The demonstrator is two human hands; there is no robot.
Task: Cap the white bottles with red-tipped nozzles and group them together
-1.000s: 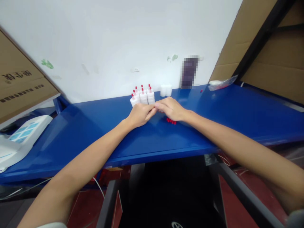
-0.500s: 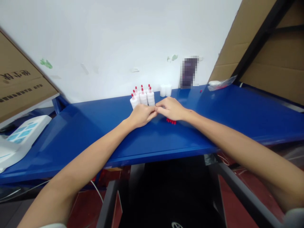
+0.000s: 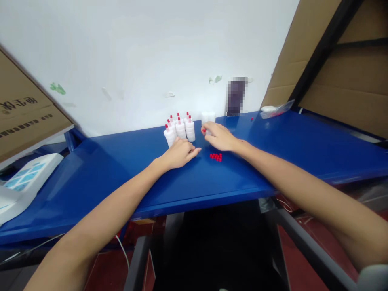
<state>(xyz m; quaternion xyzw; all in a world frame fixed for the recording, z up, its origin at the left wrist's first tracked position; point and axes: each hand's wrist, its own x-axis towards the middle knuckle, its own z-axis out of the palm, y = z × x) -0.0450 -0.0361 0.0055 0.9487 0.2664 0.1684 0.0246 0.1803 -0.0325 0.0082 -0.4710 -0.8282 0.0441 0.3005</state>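
Note:
My left hand point(image 3: 179, 153) is just above the blue table, in front of a group of white bottles point(image 3: 181, 130) with red tips. Its thumb points right, apart from the bent fingers, and nothing shows in it. Further right, my right hand point(image 3: 220, 136) has its fingers wrapped round a white bottle point(image 3: 208, 132), mostly hidden, whose red tip points left. Behind that hand, against the wall, stand white containers point(image 3: 208, 117) without red tips. A small cluster of red caps point(image 3: 216, 157) lies on the table in front of my right hand.
The blue table point(image 3: 121, 161) runs along a white wall. A dark pixelated object point(image 3: 236, 96) leans there, with a single red cap point(image 3: 251, 119) and a clear plastic bag point(image 3: 277, 109) to its right. A white device point(image 3: 30, 182) sits at the left end, near a cardboard box point(image 3: 27, 105).
My hands have moved apart. The right one has gone back towards the white containers, uncovering the red caps, and a red tip now shows at its fingers. The view has shifted slightly.

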